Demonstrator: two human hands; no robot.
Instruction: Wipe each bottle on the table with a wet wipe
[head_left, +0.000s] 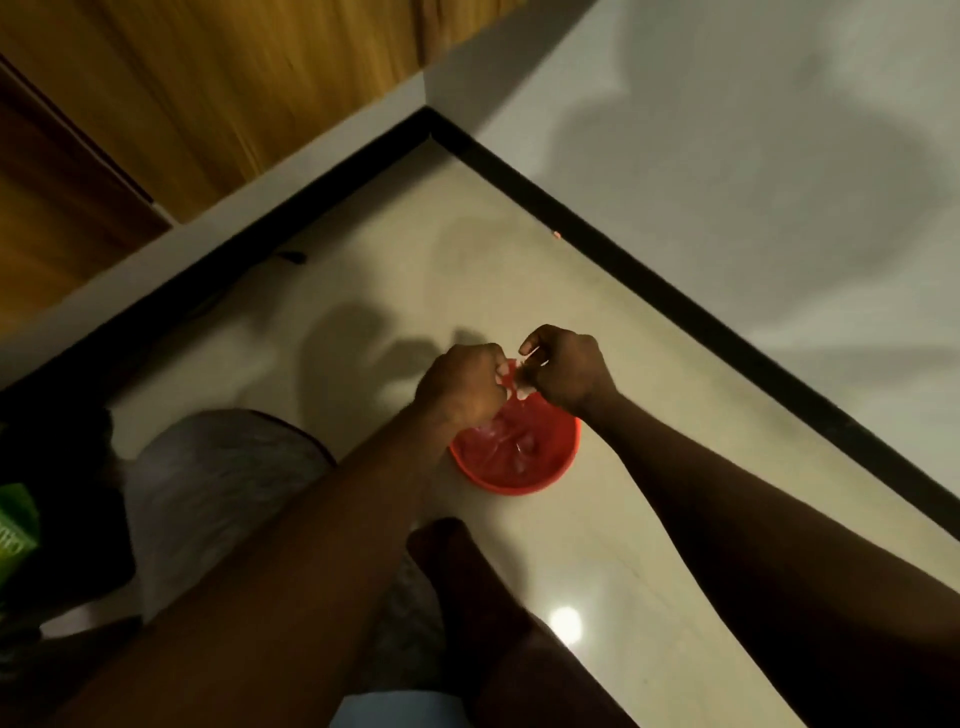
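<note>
Over the red bowl (519, 486) on the floor (467, 260), I see both hands close together with fingers curled. The left hand (462, 384) and the right hand (566, 371) each pinch an end of a small pale wipe (511, 376) held between them, just above the bowl's far rim. Liquid glints inside the bowl. Blur hides the wipe's detail. A green box (15, 525) sits at the left edge.

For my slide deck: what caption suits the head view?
Left hand and right hand pinch a small item over a red bowl on the floor.
</note>
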